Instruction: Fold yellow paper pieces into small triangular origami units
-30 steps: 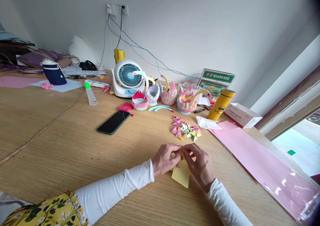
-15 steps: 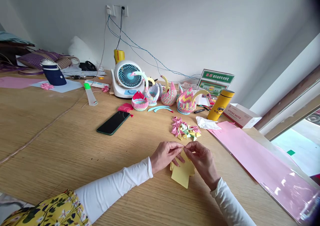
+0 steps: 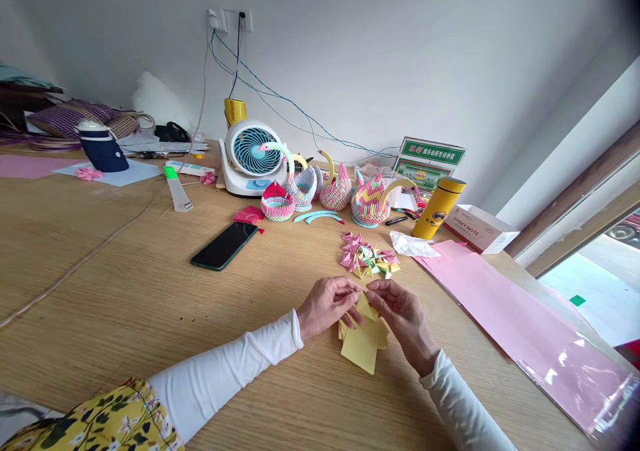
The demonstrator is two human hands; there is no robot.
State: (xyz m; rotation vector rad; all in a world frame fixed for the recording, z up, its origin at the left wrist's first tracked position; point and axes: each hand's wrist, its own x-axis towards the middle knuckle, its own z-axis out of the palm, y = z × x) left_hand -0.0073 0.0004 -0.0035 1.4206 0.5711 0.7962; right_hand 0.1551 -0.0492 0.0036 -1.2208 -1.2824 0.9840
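Note:
Between my two hands is a small folded piece of yellow paper (image 3: 367,306), pinched from both sides. My left hand (image 3: 331,306) grips its left side between thumb and fingers, with the lower fingers spread beneath. On the other side my right hand (image 3: 401,316) pinches the paper's right edge. Under the hands lies a stack of yellow paper slips (image 3: 361,351) on the wooden table, its sheets fanned unevenly. Just beyond the fingertips sits a pile of folded paper triangles (image 3: 369,256) in pink, yellow and green.
Behind stand several folded-paper swans (image 3: 336,190) and a small fan (image 3: 255,154). A phone (image 3: 225,245) lies to the left. On the right are a yellow bottle (image 3: 439,209), a sticky note box (image 3: 481,228) and pink paper in clear wrap (image 3: 520,331).
The yellow piece in my hands now shows more of its folded face above the stack. My fingertips have moved slightly apart, and the view has shifted a little.

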